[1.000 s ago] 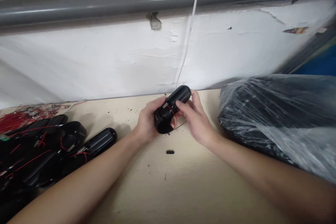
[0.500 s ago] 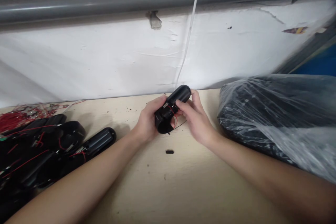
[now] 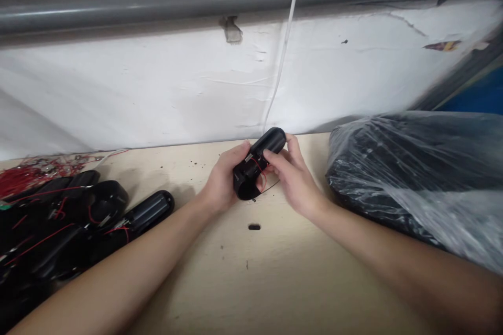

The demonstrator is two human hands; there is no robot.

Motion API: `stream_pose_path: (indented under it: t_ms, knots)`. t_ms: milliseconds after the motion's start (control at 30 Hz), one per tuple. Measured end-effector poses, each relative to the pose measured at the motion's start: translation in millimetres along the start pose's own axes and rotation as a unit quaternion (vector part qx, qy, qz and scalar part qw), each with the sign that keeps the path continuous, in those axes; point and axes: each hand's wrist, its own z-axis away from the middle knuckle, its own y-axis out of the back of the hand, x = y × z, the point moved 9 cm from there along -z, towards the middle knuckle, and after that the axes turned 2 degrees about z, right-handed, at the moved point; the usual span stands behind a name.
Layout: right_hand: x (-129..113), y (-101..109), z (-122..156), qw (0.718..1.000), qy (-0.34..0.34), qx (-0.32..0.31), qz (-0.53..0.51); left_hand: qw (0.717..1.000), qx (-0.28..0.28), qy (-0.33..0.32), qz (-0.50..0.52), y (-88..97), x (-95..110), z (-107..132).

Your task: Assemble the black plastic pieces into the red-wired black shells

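Observation:
Between my two hands is a black plastic housing (image 3: pixel 271 140) with a rounded far end and a round opening at its near end, tilted up to the right. A thin red wire (image 3: pixel 259 166) and a dark wire come out of its middle. My left hand (image 3: pixel 222 178) is closed on its left side, thumb along the upper edge. My right hand (image 3: pixel 296 180) grips the right side, with the thumb pressed on the housing near the wire and fingers behind, partly hidden. Whatever is under the right thumb cannot be made out.
Several similar black housings (image 3: pixel 149 212) with red wires are heaped at the left, beside a bundle of red wires (image 3: pixel 18 180). A clear plastic bag (image 3: pixel 393 167) of black parts lies at the right. The wooden table (image 3: pixel 251 272) meets a white wall with a hanging white cable (image 3: pixel 288 31).
The housing has turned very slightly in my hands. Both hands keep almost the same place and grip.

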Motion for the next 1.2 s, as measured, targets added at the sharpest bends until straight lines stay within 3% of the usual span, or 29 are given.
stream_pose_path:
  t_ms: [500,1200]
  knots:
    - [-7,-9,2,0.999,0.008,-0.029,-0.023,1.0,0.013,-0.006,-0.005,1.2,0,-3]
    - [-9,-8,2,1.0,0.007,-0.016,-0.008,1.0,0.021,0.0,-0.012,1.3,-1,-1]
